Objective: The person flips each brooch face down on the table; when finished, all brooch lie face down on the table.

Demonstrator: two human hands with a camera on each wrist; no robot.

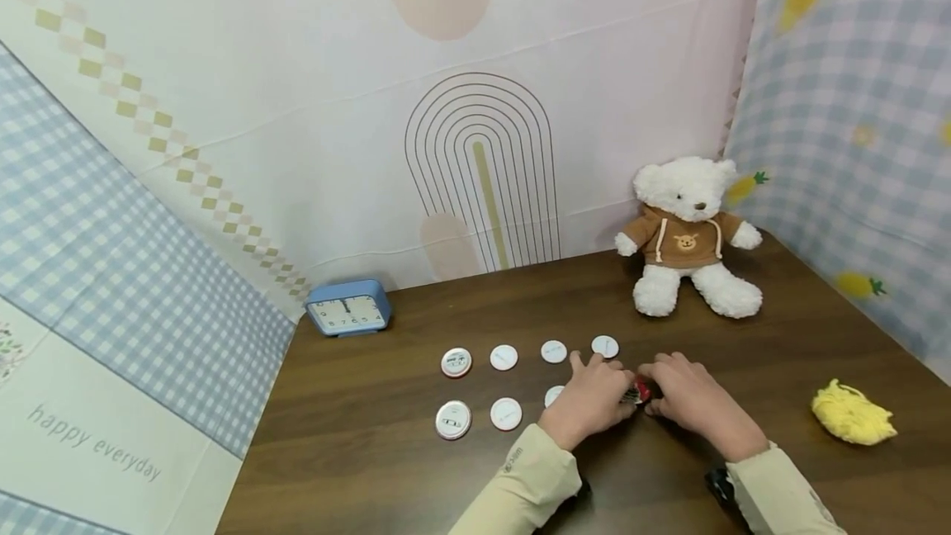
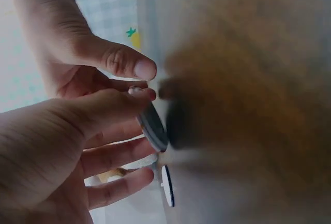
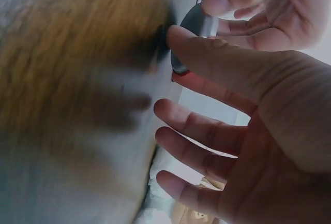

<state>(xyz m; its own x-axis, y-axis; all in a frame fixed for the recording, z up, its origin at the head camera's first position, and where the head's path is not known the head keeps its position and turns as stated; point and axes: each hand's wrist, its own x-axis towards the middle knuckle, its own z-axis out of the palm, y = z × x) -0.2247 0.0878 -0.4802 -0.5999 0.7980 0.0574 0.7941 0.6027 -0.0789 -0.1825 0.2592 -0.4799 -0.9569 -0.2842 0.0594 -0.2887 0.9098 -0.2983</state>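
Between the two hands is a round pin-back button badge point(image 1: 643, 391), with red showing on it in the head view. My left hand point(image 1: 590, 399) pinches it between thumb and fingers; the left wrist view shows the badge point(image 2: 151, 125) tilted on edge, close over the table. From the other side my right hand point(image 1: 698, 403) holds its rim, the thumb lying across the badge point(image 3: 193, 21) and the index finger at its red edge. Two rows of similar badges point(image 1: 503, 357) lie back-side up beside the left hand, which partly covers one front-row badge point(image 1: 552, 395).
A blue clock point(image 1: 347, 308) stands at the table's back left. The white teddy bear point(image 1: 687, 238) in a brown hoodie sits at the back right. Yellow yarn point(image 1: 853, 413) lies to the right of the right hand. Patterned cloth point(image 1: 334, 147) hangs behind the wooden table point(image 1: 357, 452).
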